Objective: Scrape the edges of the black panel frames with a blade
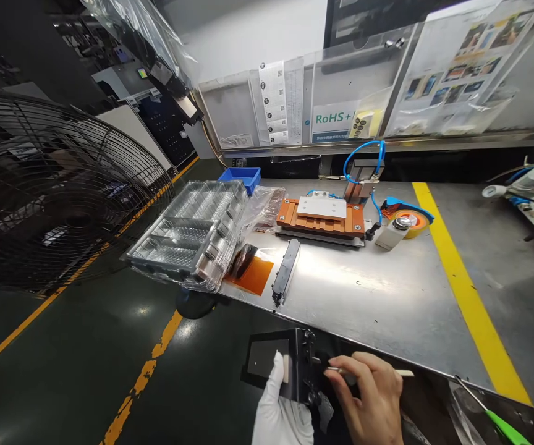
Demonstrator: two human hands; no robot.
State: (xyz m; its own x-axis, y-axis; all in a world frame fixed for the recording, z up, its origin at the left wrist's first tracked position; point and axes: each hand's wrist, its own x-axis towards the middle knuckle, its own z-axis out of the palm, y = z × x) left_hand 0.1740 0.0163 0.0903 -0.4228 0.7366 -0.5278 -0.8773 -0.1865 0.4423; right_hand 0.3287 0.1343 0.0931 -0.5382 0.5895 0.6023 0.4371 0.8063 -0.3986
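My left hand [277, 402], in a white glove, grips a black plastic housing [267, 355] with its thumb across the glossy flat face. The housing is held tilted in front of the table's near edge, its side with small protruding parts turned right. My bare right hand [369, 395] is closed in a pinch on a thin pale stick [405, 372], whose far end shows past the fingertips, close to that side. Whether the stick touches the housing I cannot tell. On the table beyond lies a long dark grey part [287, 272].
Stacked clear plastic trays [188, 232] stand at the left of the metal table [341, 278], beside an orange film sheet [253, 276]. Behind are a blue bin [243, 178], an orange fixture [320, 217], a dispenser bottle [391, 235] and tape. A green-handled tool [503, 426] lies lower right; a fan [63, 198] stands left.
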